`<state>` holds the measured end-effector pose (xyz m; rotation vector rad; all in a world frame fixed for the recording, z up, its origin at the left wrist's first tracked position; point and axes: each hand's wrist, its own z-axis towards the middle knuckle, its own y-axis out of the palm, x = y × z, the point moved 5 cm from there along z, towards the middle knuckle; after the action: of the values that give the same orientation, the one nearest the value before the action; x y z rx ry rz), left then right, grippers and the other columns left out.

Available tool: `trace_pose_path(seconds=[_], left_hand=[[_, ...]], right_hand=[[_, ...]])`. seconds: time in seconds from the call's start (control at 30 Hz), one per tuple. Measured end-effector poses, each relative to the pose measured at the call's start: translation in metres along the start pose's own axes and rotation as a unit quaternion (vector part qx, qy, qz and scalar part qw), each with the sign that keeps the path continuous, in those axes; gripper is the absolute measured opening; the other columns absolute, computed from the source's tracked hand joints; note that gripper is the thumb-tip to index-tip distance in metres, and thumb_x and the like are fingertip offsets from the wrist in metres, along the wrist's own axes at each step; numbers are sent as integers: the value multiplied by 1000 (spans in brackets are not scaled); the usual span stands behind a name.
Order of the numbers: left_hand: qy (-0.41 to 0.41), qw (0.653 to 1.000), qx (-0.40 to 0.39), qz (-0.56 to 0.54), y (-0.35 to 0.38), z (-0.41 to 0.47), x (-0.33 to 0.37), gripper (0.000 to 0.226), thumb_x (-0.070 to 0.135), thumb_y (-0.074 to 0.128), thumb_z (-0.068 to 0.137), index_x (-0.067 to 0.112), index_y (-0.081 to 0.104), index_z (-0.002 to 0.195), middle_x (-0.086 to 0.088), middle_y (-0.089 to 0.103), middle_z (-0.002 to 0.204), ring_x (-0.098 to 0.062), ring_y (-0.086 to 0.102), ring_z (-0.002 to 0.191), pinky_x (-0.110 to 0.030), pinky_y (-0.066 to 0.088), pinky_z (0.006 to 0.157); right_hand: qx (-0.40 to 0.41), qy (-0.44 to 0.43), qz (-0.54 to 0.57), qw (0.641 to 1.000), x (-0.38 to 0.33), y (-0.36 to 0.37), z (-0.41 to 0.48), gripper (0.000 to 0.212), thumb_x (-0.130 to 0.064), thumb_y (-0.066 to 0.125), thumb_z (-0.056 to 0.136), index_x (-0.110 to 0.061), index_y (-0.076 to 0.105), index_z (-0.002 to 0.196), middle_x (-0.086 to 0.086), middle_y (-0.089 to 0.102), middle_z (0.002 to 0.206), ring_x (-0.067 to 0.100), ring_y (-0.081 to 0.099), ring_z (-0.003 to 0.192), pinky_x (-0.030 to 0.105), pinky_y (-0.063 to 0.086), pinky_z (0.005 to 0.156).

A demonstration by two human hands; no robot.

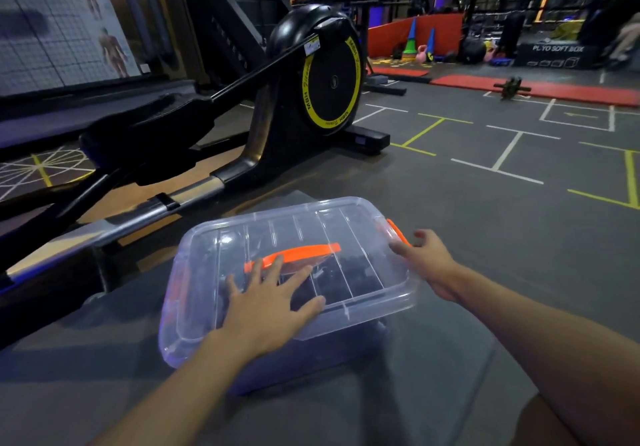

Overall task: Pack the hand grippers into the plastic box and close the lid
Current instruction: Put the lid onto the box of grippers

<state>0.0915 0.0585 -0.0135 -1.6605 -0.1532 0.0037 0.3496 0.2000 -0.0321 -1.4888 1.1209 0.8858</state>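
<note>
A clear plastic box point(194, 338) stands on the grey floor in front of me with its transparent lid point(363, 223) lying on top. An orange handle point(298, 253) runs across the lid, and an orange latch point(394, 229) sits at the right end. Dark shapes, probably the hand grippers point(349, 272), show dimly through the lid. My left hand point(266, 307) lies flat on the lid with fingers spread, fingertips by the handle. My right hand point(427, 258) has relaxed fingers at the lid's right edge next to the orange latch.
A black exercise machine with a yellow-ringed flywheel point(330, 81) and long rails stands close on the left. The grey floor point(485, 237) with painted lines stretches right. Red mats, cones, kettlebells and a plyo box point(554, 54) lie far back.
</note>
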Motion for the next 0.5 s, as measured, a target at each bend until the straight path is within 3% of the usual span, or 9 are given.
trace_pose_path(seconds=[0.03,0.1,0.17,0.27,0.5], left_hand=[[-1,1000,3,1,1,0,0,75,86,9,75,58,2,144,5,-4,163,-27,-9,149,-68,0,111],[0,1000,8,2,1,0,0,82,89,3,68,58,1,144,5,-3,163,-27,-8,149,-68,1,111],[2,1000,10,2,1,0,0,87,90,-4,64,58,1,144,5,-3,163,-28,-8,149,-69,2,111],[8,1000,15,3,0,-1,1,87,89,-7,63,58,0,144,4,-4,163,-28,-8,149,-69,1,111],[7,1000,12,-4,-1,-2,1,69,82,14,82,55,5,145,5,-1,163,-27,-6,149,-68,2,111]], right_hand=[[9,-9,-4,1000,-3,0,0,72,-29,76,83,-6,40,141,8,55,122,21,61,97,28,49,70],[-2,-19,-14,1000,-6,2,0,47,-23,78,80,-2,62,119,7,66,98,16,63,75,24,49,60],[-4,-20,-19,1000,-9,4,-2,27,-19,79,78,-6,71,100,7,70,84,15,63,62,22,48,52],[17,-25,-18,999,-10,2,0,22,-18,80,76,-10,72,95,9,73,86,18,66,67,24,50,57],[46,-54,-58,996,-15,4,-1,20,-15,76,78,-12,73,98,5,72,86,18,64,71,27,50,66]])
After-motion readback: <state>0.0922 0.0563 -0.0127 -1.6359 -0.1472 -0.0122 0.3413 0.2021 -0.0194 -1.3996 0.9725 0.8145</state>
